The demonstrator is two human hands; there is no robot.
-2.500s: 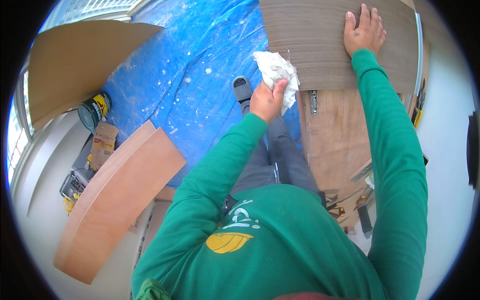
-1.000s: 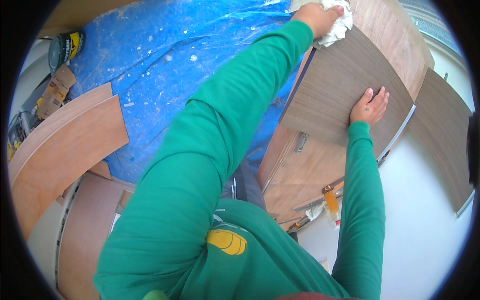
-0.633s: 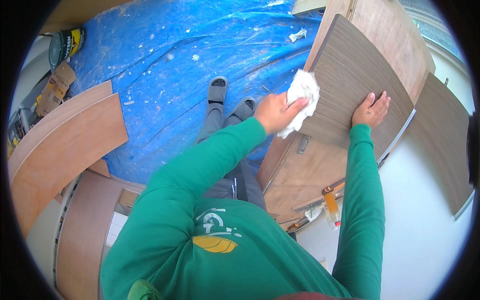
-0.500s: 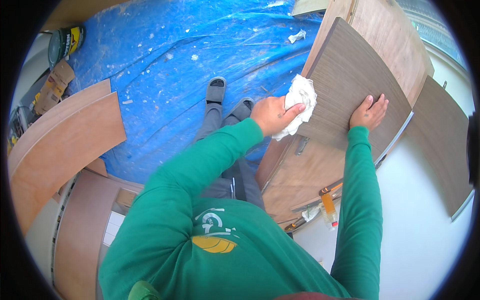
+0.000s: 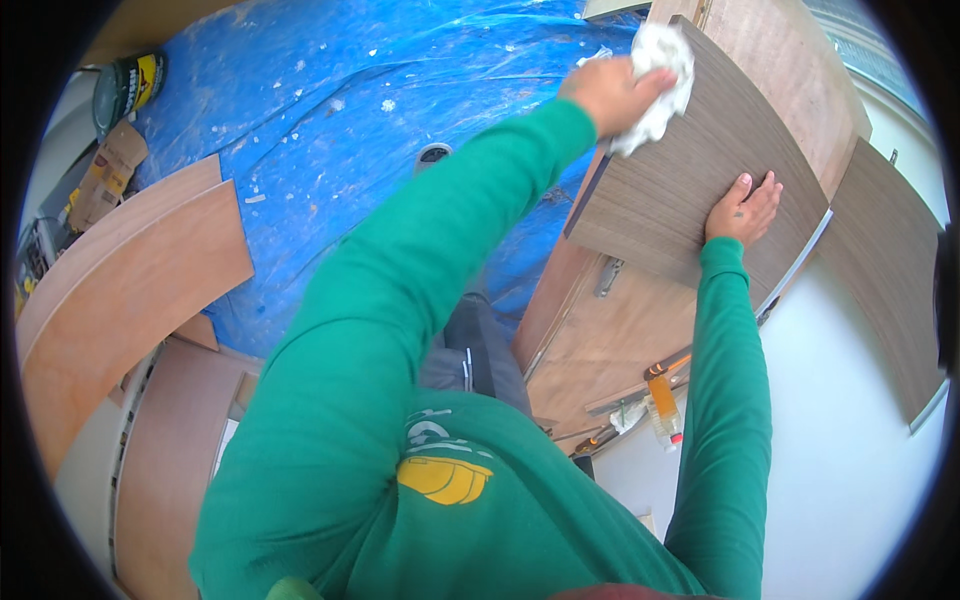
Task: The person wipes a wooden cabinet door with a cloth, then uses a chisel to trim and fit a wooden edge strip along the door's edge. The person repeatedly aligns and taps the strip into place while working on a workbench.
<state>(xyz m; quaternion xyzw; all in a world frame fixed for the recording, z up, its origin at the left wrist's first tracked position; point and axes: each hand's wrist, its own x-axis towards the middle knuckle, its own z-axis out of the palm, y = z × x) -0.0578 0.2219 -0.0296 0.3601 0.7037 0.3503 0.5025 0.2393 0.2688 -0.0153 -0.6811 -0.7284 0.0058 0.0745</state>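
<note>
My left hand (image 5: 612, 96) is closed around a crumpled white rag (image 5: 662, 85), at the far left edge of a brown wood-grain panel (image 5: 690, 150). The rag covers part of that edge. My right hand (image 5: 743, 212) lies open with its fingers outstretched on the panel's face, near its right side. The panel rests on a plywood cabinet body (image 5: 610, 345), and a metal hinge (image 5: 608, 277) shows just below the panel's near edge.
Blue plastic sheeting (image 5: 300, 130) covers the floor. A second brown panel (image 5: 890, 270) leans at the right. Near my right forearm are a bottle of amber liquid (image 5: 664, 408) and an orange-and-black tool (image 5: 660, 368). Curved plywood pieces (image 5: 140, 310), cardboard (image 5: 108, 170) and a bucket (image 5: 130, 92) are at left.
My left hand has moved the rag away from me along the panel's left edge. The panel has shifted slightly. My right hand stays flat on it.
</note>
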